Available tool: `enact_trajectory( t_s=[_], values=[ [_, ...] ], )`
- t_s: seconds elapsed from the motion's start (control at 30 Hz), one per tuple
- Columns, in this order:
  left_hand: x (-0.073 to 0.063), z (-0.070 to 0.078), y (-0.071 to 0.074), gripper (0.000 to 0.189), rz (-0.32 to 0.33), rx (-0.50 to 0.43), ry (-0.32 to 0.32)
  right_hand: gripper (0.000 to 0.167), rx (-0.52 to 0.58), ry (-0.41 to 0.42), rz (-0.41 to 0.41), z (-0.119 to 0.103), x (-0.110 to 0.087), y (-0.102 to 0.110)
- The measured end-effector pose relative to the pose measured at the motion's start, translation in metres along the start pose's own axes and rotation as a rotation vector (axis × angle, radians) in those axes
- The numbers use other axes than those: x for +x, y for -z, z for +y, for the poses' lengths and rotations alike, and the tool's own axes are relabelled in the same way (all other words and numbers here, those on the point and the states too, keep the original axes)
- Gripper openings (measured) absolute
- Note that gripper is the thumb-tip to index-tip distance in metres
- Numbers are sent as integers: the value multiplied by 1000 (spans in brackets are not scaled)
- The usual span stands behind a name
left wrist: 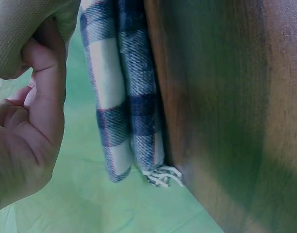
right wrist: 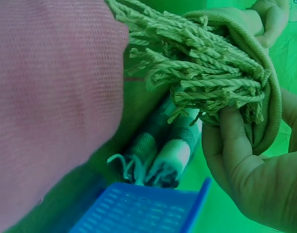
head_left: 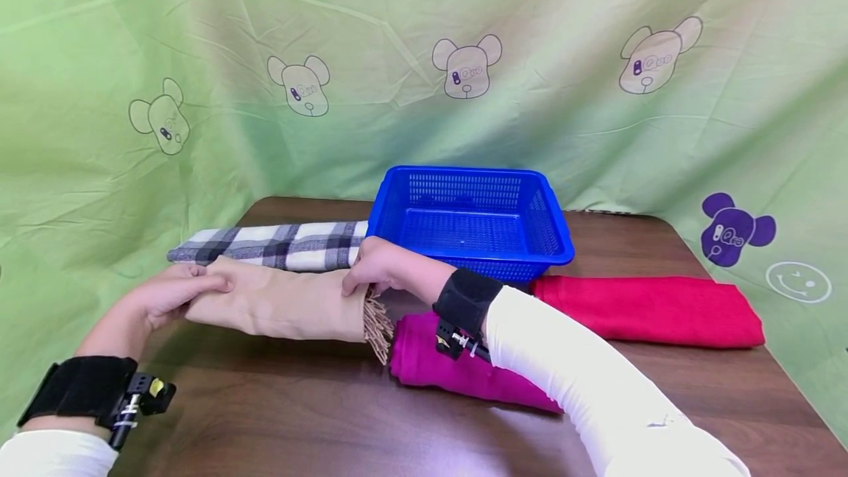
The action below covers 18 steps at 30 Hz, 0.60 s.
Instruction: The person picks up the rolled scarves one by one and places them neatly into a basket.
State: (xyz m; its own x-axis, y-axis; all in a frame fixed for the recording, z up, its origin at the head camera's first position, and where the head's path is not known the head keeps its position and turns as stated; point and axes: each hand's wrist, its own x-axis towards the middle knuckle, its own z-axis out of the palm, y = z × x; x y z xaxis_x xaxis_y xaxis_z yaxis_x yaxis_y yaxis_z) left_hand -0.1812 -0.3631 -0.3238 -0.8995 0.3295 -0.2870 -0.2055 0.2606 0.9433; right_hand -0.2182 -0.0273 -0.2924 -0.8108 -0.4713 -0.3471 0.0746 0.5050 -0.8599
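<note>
A folded beige scarf with a twisted fringe hangs between my two hands, lifted off the table. My left hand pinches its left end, thumb on the near side. At the fringed end, my right hand grips the scarf, fingers curled around its edge in the right wrist view. Just behind it lies a folded black-and-white plaid scarf, partly covered by the beige one. A folded magenta scarf lies beneath my right forearm, which hides part of it.
A blue plastic basket with perforated walls stands at the back middle, nothing inside. To its right front lies a folded red scarf. The brown wooden table backs onto a green curtain with bear-head prints.
</note>
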Motion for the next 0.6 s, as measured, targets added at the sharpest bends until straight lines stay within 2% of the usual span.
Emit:
enact_trajectory(
  t_s=[0.17, 0.4, 0.6],
  values=[
    [1, 4, -4, 27, 7, 13, -30, 17, -5, 6, -20, -1, -4, 7],
    [3, 14, -12, 24, 0, -4, -20, 23, -13, 10, -25, -2, -8, 18],
    [6, 19, -18, 24, 14, -3, -7, 19, -19, 5, -38, -2, -12, 28]
  ],
)
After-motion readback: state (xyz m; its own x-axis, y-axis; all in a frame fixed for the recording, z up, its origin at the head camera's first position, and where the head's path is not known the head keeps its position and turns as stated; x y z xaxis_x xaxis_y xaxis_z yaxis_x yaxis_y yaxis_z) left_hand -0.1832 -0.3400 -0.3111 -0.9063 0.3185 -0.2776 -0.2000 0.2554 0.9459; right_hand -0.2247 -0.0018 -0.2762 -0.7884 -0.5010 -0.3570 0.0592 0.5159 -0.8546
